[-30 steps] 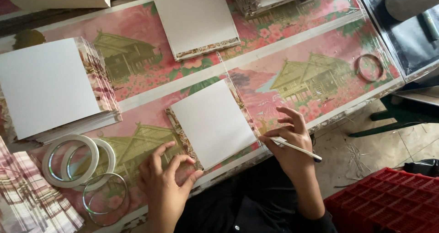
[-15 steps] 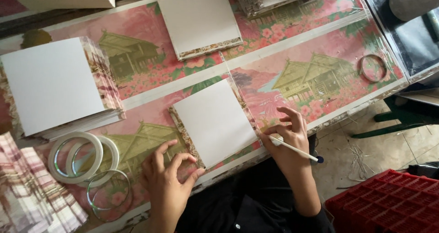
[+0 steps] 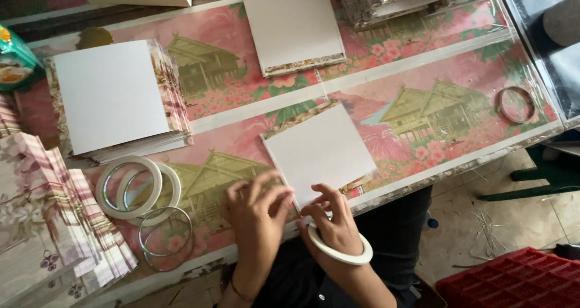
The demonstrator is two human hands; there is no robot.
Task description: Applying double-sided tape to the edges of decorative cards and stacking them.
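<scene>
Both of our hands meet at the near corner of the white card (image 3: 319, 153). Our left hand (image 3: 257, 214) pinches something small there with its fingertips, but we cannot tell what it is. Our right hand (image 3: 333, 220) is curled next to it, and a white tape ring (image 3: 339, 252) sits around that wrist like a bracelet. We cannot tell if the right fingers grip anything. The white card lies flat on the pink table (image 3: 423, 72), close to the edge by us. More tape rings (image 3: 138, 188) lie to the left. A stack of cards (image 3: 115, 99) sits behind them.
</scene>
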